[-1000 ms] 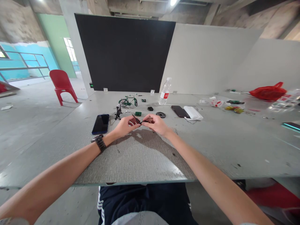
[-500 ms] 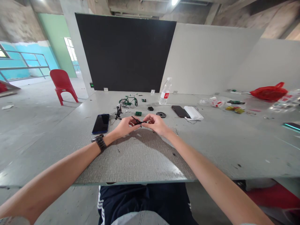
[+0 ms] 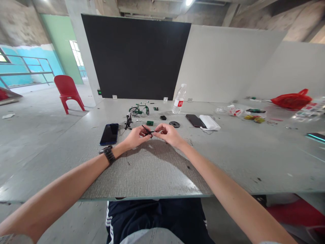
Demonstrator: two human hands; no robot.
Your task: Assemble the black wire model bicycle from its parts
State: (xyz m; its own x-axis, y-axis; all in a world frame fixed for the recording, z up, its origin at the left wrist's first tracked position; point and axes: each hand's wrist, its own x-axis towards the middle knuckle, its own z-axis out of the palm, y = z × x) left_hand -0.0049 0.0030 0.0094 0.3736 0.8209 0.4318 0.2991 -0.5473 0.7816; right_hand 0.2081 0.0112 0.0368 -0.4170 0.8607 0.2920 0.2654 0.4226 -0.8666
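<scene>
Between my two hands is a thin black model bicycle part (image 3: 147, 130), its bars crossing; the exact part is too small to make out. My left hand (image 3: 137, 136) pinches its left side. The fingertips of my right hand (image 3: 167, 133) are closed on its right end. Just beyond my fingers lies a small green block (image 3: 150, 123). A green model bicycle (image 3: 139, 109) stands farther back, and a black partial model bicycle (image 3: 128, 121) stands behind my left hand. Past my right hand a small black spoked wheel (image 3: 174, 124) lies flat, near a small black block (image 3: 163, 118).
A dark phone (image 3: 109, 134) lies left of my hands on the grey table (image 3: 142, 179). Rightward are a water bottle (image 3: 179, 99), another phone (image 3: 195, 120), a white pouch (image 3: 209, 122), plastic wrappers (image 3: 233, 110) and a red bag (image 3: 291, 100). A black panel (image 3: 137, 57) rises behind.
The black part has tilted and shifted slightly left between my fingers. My hands have barely moved, and the other things lie as before.
</scene>
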